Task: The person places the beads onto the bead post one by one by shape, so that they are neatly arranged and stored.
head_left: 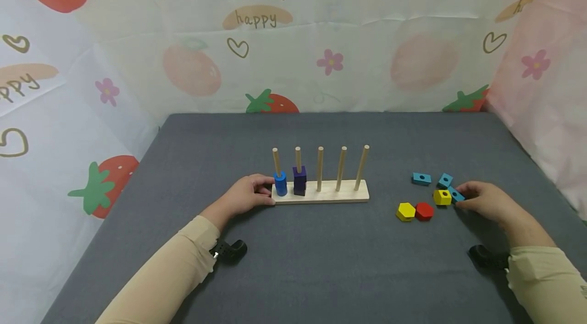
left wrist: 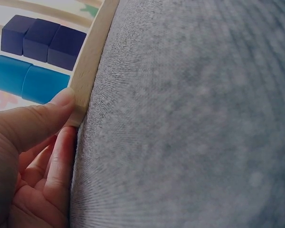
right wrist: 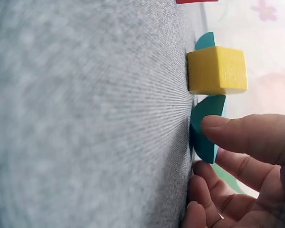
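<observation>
My left hand (head_left: 245,194) grips the left end of a wooden peg board (head_left: 337,192), its thumb (left wrist: 61,99) on the board's edge. Two blue cylinders (left wrist: 42,83) sit stacked on the board's first peg, and purple square blocks (head_left: 300,181) on its second. The other three pegs are bare. At the right, my right hand (head_left: 486,201) pinches a teal half-round block (right wrist: 206,111) between thumb and fingers, low at the cloth. Beside that block stands a yellow block (head_left: 442,197) with a hole in its top.
Two more teal blocks, one on the left (head_left: 421,179) and one nearer my hand (head_left: 445,181), lie behind the yellow block. A yellow hexagon block (head_left: 405,212) and a red hexagon block (head_left: 424,211) lie in front. Grey cloth (head_left: 330,263) covers the table; printed curtains (head_left: 293,69) surround it.
</observation>
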`<state>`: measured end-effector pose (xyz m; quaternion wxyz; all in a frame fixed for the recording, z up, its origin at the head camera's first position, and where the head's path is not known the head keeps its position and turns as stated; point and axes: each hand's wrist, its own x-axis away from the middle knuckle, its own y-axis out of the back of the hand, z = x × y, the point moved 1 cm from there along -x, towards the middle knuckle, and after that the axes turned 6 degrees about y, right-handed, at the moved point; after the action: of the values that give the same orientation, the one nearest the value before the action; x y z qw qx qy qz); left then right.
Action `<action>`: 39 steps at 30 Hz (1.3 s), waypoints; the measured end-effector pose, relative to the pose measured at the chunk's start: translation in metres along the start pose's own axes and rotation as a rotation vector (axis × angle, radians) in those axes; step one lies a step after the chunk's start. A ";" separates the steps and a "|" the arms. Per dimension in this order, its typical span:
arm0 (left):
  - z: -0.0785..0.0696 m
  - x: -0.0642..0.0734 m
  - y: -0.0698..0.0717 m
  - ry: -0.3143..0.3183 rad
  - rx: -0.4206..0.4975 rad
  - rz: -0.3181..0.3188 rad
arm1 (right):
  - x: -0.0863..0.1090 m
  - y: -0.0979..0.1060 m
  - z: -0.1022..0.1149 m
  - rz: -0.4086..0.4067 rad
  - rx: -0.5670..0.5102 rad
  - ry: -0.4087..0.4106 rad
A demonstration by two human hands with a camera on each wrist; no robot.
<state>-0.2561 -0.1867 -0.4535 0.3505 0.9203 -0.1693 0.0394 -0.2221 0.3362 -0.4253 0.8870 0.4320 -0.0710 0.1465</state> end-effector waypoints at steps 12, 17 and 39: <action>0.001 -0.002 -0.001 0.003 -0.007 -0.009 | 0.001 0.004 -0.002 -0.077 -0.042 -0.045; 0.001 -0.002 -0.001 0.012 -0.013 -0.009 | 0.003 0.013 0.003 -0.119 -0.068 -0.036; 0.000 -0.001 0.000 0.007 -0.012 -0.003 | -0.012 0.031 0.105 -0.234 -0.090 0.151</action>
<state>-0.2574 -0.1866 -0.4536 0.3564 0.9184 -0.1668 0.0409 -0.2434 0.2690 -0.3406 0.9194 0.3848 0.0402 0.0710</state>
